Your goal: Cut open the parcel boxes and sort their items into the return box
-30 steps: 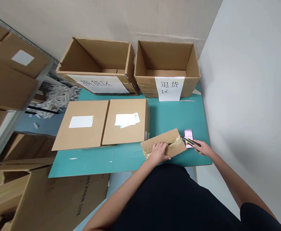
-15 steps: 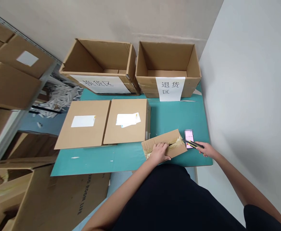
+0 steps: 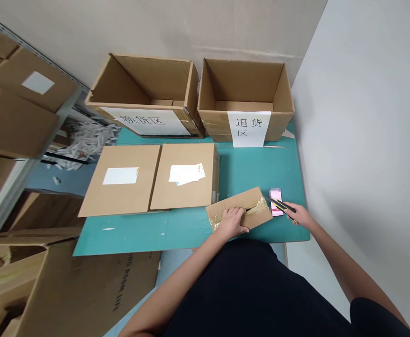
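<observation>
My left hand (image 3: 231,223) lies over a small cardboard box (image 3: 236,202), its fingers bent on the top and its thumb apart at the near side, holding the box on the table. Clear yellowish tape runs along the box's top, with a dark gap beside my fingers. To the right, my right hand (image 3: 299,216) is closed round a black and yellow utility knife (image 3: 282,204). The knife's tip points left, close to the box's right end; whether it touches cannot be made out. Under the knife lies a phone (image 3: 276,196) with a lit pink screen, partly covered.
Two closed cardboard boxes with white labels, a left one (image 3: 120,199) and a right one (image 3: 184,196), stand on the green table (image 3: 261,164). Behind them are two big open cartons (image 3: 120,89) (image 3: 212,124) with paper signs. A shelf of boxes (image 3: 11,119) stands left; a wall (image 3: 366,117) is right.
The knife and my right hand have shifted slightly up and left, the blade end moving off the box's tape end. The phone's screen content differs. My left hand stays on the box.
</observation>
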The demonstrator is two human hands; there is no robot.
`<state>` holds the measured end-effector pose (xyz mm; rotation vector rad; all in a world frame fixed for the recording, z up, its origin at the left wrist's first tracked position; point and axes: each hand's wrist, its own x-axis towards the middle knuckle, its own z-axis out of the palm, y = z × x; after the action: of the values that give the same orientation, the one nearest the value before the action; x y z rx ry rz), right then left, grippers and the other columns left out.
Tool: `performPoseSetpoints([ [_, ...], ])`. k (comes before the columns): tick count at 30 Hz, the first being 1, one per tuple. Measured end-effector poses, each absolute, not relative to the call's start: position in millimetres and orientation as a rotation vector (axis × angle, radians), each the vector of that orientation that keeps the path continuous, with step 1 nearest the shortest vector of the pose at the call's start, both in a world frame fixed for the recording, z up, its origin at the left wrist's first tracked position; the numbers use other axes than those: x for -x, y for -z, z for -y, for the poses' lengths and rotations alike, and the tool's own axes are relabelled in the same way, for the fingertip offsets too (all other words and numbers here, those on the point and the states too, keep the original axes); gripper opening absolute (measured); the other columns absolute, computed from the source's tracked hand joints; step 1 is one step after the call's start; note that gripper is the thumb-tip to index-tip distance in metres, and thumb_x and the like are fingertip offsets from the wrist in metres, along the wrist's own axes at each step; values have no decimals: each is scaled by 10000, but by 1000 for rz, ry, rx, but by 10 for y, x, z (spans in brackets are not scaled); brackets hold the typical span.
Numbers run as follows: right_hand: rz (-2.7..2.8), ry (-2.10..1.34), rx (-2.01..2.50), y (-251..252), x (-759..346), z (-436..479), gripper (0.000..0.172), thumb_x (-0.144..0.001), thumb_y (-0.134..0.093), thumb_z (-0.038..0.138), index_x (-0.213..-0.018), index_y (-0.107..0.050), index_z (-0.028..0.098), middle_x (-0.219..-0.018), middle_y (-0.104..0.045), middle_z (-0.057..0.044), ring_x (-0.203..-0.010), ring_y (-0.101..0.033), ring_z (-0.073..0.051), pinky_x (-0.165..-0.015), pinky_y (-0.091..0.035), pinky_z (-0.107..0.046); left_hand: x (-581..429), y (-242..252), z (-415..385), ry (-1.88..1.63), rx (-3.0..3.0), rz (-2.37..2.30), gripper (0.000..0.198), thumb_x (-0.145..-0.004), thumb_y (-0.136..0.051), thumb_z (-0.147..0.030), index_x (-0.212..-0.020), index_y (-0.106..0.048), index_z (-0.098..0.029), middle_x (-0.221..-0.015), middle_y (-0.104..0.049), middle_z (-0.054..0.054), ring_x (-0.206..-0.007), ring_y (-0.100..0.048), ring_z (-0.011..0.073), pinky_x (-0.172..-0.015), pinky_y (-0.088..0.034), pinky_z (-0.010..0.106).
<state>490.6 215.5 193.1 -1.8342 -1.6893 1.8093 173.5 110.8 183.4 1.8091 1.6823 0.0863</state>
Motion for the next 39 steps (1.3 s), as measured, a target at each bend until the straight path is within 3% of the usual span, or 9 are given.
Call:
performPoseSetpoints([
  [17,1683,-1737,1948,-1933,-4681,-2023,538,-922,-576,363,-1441,-560,223,-611,-586,57,-400,-481,-82,-355,-360,-188,-1733,-1825,-1117,-102,-1802,-1672,692,-620,-900,-476,-1179,-589,-211,-1198,-647,110,-1164,-553,337,-952,-351,406],
  [27,1804,-2054,1899,-2186,-4786,-2149,549,-927,-606,386,-1459,-541,269,-589,-569,68,-372,-455,-69,-341,-347,-176,-1736,-1801,-1107,-121,-1807,-1695,682,-632,-895,-466,-1186,-584,-214,-1200,-642,111,-1167,-554,336,-955,-365,410],
  [39,1747,-2166,1818,-2051,-5089,-2159,657,-829,-702,499,-1434,-574,276,-576,-590,72,-384,-422,-72,-375,-359,-197,-1721,-1790,-1089,-197,-1794,-1677,634,-639,-898,-445,-1155,-601,-226,-1177,-647,99,-1162,-562,326,-979,-380,416],
])
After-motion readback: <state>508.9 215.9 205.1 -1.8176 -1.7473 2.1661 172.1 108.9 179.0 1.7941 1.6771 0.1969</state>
